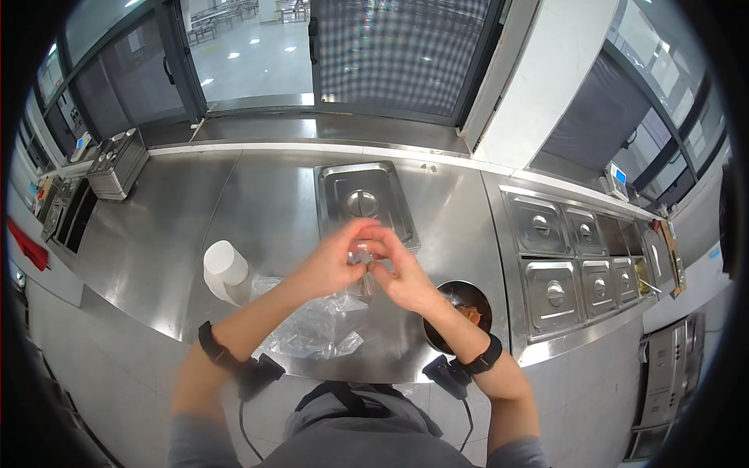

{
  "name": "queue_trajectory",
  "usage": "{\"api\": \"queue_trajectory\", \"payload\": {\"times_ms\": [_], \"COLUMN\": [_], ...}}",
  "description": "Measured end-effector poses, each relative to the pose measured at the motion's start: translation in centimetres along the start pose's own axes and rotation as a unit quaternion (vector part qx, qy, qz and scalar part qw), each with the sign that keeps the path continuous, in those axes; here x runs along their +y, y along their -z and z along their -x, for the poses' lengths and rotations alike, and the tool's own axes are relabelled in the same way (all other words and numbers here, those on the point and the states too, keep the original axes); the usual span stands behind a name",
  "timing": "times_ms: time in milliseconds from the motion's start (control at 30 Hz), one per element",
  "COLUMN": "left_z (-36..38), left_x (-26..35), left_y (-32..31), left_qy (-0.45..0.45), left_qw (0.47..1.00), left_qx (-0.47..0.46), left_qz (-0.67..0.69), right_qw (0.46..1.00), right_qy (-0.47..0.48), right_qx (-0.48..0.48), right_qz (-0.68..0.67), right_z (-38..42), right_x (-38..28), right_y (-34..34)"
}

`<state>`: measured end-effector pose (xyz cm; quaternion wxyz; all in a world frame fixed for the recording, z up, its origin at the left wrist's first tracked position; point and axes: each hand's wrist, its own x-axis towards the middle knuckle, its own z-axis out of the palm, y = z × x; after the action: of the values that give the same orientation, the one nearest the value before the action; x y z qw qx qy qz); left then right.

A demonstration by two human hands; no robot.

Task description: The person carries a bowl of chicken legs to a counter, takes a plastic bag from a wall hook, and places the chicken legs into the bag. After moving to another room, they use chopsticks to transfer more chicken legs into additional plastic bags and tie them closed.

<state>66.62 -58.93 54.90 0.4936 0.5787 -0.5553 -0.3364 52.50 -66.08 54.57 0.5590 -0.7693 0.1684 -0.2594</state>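
My left hand (337, 264) and my right hand (399, 277) meet above the counter, fingers curled toward each other. Between them shows a piece of clear plastic (364, 282), pinched by both hands; its exact shape is blurred. Below and to the left, crumpled clear plastic bags (312, 327) lie on the steel counter. A white roll (226, 264) stands left of my left forearm. Partly behind my right forearm is a black bowl (485, 303) with brownish food (470, 313) in it. Just beyond my hands sits a lidded steel pan (343, 183).
Several lidded steel food pans (550, 292) are set into the counter at right. A metal box-like unit (117, 165) stands at the far left. A ledge (328, 129) and sliding glass doors (406, 58) border the back. The counter's front edge lies close to my body.
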Motion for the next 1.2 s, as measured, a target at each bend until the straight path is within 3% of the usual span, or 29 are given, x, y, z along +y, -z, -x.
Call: {"api": "queue_trajectory", "payload": {"times_ms": [67,167,233,300,367,467,567,667,767,867,967,1033,1067,1100,1167,1200], "left_z": [-1.1,-1.1,-1.0,-1.2,-1.2,-0.9,0.1,1.4,3.0,4.2,4.4,5.9,6.6,7.4,8.3,8.5], "left_x": [-2.0,-1.7,-2.1,-1.6,0.0,-1.5,-4.4,-7.5,-9.2,-7.0,-1.9,-3.7,-3.5,-3.3,-6.7,-7.5], "left_y": [0.9,4.0,6.3,7.3,7.9,7.5,7.2,7.3,7.0,4.4,1.7,0.6,-0.9,-2.6,-5.5,-6.4], "left_qy": [0.037,0.096,0.062,0.027,-0.012,0.015,0.063,0.106,0.119,-0.038,-0.127,-0.165,-0.003,0.161,0.353,0.338], "left_qw": [0.997,0.995,0.989,0.979,0.967,0.973,0.969,0.968,0.968,0.858,0.776,0.855,0.943,0.972,0.92,0.92], "left_qx": [-0.014,0.034,0.126,0.197,0.251,0.228,0.234,0.211,0.092,0.083,0.159,0.152,0.064,-0.029,-0.149,-0.129], "left_qz": [0.073,0.014,0.042,0.049,0.036,0.031,-0.041,-0.082,-0.202,-0.506,-0.598,-0.468,-0.327,-0.168,0.078,0.153], "right_qw": [1.0,0.999,1.0,0.976,0.942,0.904,0.908,0.958,0.961,0.971,0.977,0.976,0.975,0.978,0.983,0.984], "right_qy": [-0.004,0.017,-0.005,-0.103,-0.14,-0.291,-0.293,-0.151,-0.241,-0.238,-0.187,-0.193,-0.196,-0.184,-0.158,-0.146], "right_qx": [-0.008,0.015,-0.024,-0.191,-0.299,-0.31,-0.259,-0.23,-0.136,-0.001,0.072,0.09,0.099,0.097,0.093,0.087], "right_qz": [-0.012,0.039,0.019,0.03,0.058,-0.045,-0.147,-0.079,0.011,0.031,0.07,0.04,0.026,0.007,-0.029,-0.054], "right_z": [-0.1,0.5,2.2,4.1,6.0,7.6,9.7,10.4,10.2,11.1,11.8,12.3,12.6,12.9,13.3,13.4], "right_x": [-0.5,0.5,2.5,5.6,9.8,13.2,17.4,18.5,13.5,12.3,10.6,9.7,9.3,8.8,8.1,7.9], "right_y": [-0.1,0.3,0.8,-0.5,-3.1,-6.8,-9.9,-10.2,-7.2,-5.6,-4.3,-3.9,-3.7,-3.8,-4.2,-4.2]}}
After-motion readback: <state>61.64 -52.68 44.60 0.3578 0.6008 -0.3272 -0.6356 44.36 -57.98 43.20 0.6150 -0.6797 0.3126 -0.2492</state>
